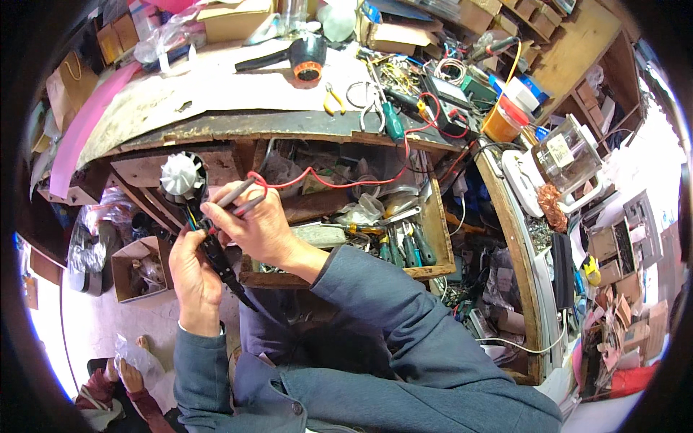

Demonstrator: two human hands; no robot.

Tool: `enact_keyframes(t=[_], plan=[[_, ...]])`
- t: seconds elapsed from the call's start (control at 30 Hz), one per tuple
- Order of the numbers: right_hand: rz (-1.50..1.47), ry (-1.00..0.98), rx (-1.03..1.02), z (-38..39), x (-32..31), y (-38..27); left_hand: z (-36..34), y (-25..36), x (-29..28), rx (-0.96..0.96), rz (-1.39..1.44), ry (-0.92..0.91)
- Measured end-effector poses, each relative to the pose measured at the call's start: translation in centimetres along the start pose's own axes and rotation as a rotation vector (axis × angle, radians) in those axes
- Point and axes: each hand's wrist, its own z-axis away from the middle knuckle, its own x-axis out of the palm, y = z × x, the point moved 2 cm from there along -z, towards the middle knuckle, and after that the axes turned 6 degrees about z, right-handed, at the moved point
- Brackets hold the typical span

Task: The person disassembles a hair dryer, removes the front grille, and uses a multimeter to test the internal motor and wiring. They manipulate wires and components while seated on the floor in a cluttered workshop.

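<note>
My left hand is closed around the dark handle of an opened hair dryer. At its upper end sits a silvery fan wheel, with thin coloured wires below it. My right hand grips slim dark test probes like a pen, their tips close to the wiring. A red test lead runs from the probes across an open drawer to a multimeter on the bench. The exact contact point of the tips is hidden by my fingers.
On the bench lie a black and orange hair dryer part, yellow-handled pliers and a green screwdriver. The open drawer holds tools. A blender jar stands right. Another person's hands hold clear plastic at lower left.
</note>
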Motion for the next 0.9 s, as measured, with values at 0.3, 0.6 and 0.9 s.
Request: enact_keyframes(t=[0.3, 0.6, 0.9], plan=[[0.014, 0.054, -0.077, 0.2, 0.4, 0.3, -0.2, 1.1, -1.0, 0.044, -0.115, -0.075], [-0.048, 0.017, -0.049, 0.3, 0.5, 0.2, 0.1, 0.9, -0.8, 0.003, -0.043, -0.026], [0.027, 0.035, -0.058, 0.3, 0.4, 0.3, -0.2, 0.0, -0.6, 0.065, -0.023, 0.002]])
